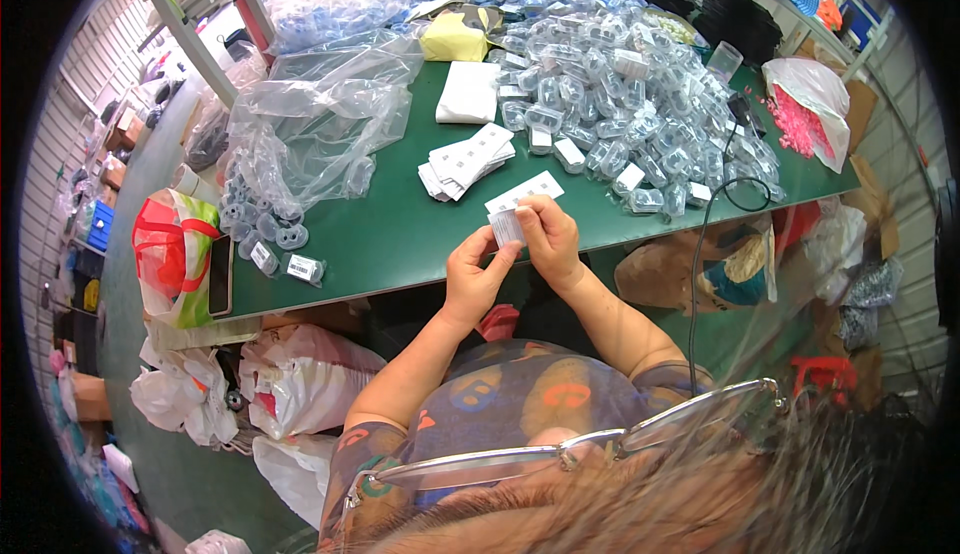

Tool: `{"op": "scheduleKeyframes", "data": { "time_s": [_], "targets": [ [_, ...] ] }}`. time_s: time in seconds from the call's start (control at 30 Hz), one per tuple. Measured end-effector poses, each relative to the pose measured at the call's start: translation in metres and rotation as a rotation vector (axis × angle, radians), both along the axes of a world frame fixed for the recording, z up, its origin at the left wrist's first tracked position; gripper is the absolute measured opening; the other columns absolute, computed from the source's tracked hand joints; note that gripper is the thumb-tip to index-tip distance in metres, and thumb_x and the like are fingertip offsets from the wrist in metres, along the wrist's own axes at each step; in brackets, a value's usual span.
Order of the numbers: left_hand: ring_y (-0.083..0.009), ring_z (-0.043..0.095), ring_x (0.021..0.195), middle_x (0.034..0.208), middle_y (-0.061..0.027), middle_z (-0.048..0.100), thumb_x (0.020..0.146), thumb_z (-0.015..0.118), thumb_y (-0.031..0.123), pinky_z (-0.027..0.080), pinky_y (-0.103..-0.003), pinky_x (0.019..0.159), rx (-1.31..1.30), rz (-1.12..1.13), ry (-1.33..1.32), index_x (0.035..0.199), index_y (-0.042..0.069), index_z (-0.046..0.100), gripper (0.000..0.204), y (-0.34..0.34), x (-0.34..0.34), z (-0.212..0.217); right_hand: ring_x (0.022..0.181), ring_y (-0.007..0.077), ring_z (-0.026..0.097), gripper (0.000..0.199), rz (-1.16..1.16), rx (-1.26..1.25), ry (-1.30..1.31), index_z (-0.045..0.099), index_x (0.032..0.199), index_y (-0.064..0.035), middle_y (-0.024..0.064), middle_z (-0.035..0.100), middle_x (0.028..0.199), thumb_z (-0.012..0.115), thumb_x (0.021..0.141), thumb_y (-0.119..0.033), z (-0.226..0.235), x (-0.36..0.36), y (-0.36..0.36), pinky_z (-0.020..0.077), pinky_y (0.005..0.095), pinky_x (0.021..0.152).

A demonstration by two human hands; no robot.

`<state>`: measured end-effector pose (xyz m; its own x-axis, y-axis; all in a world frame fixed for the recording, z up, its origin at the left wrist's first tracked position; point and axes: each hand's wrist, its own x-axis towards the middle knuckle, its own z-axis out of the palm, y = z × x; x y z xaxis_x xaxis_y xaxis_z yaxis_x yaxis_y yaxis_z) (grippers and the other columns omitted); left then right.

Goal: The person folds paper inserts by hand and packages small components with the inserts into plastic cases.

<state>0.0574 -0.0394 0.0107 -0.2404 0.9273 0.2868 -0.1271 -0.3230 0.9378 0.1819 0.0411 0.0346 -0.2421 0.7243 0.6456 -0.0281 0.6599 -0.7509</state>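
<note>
Paper (pixel 508 229) in left hand (pixel 478 272), right hand (pixel 551 240); one paper pile (pixel 465 163), one phone (pixel 220 276).

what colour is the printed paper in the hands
The printed paper is white with dark markings, best seen in the head view.

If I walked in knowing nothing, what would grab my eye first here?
The big heap of clear plastic cases across the right of the green table stands out first. Near the table's front edge, the person's fingers hold a small white slip. Over at the far right, bright pink pieces spill from a white bag.
</note>
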Motion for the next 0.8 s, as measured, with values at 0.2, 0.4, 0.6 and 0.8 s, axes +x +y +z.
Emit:
{"op": "scheduleKeyframes", "data": {
  "time_s": [0.2,0.4,0.6,0.8],
  "targets": [
    [-0.0096,0.066,0.083,0.099,-0.0041,0.070,0.099,0.068,0.007,0.055,-0.026,0.074,-0.018,0.012,0.038,0.107,-0.003,0.068,0.013,0.001,0.000,-0.003,0.062,0.0243,0.065,0.014,0.021,0.001,-0.021,0.066,0.098,-0.0008,0.0137,0.067,0.077,0.065,0.101,-0.015,-0.004,0.002,-0.002,0.0506,0.0337,0.057],
    [-0.0090,0.065,0.079,0.092,-0.0029,0.070,0.099,0.067,0.008,0.055,-0.026,0.071,-0.027,-0.004,-0.055,0.104,-0.002,0.069,0.011,0.004,0.000,0.006,0.063,0.0265,0.067,0.013,0.030,0.073,-0.040,0.066,0.099,-0.0005,0.0145,0.067,0.078,0.066,0.100,-0.014,0.000,0.002,0.004,0.0514,0.0345,0.057],
    [-0.0090,0.064,0.077,0.085,-0.0025,0.069,0.105,0.061,0.016,0.053,-0.025,0.068,-0.185,-0.165,0.267,0.102,-0.001,0.070,0.019,0.002,-0.018,0.012,0.065,0.0307,0.067,0.012,0.017,0.260,-0.088,0.066,0.100,-0.0012,0.0150,0.068,0.078,0.068,0.098,-0.013,0.000,0.009,0.017,0.0517,0.0358,0.059],
    [-0.0110,0.065,0.073,0.077,-0.0031,0.069,0.106,0.058,0.022,0.051,-0.027,0.067,-0.162,-0.230,0.251,0.096,-0.001,0.069,0.028,-0.003,-0.020,0.019,0.066,0.0161,0.062,0.015,0.061,-0.003,-0.044,0.067,0.103,-0.0015,0.0080,0.066,0.077,0.066,0.101,-0.016,0.008,0.005,0.006,0.0495,0.0302,0.059]
  ]
}}
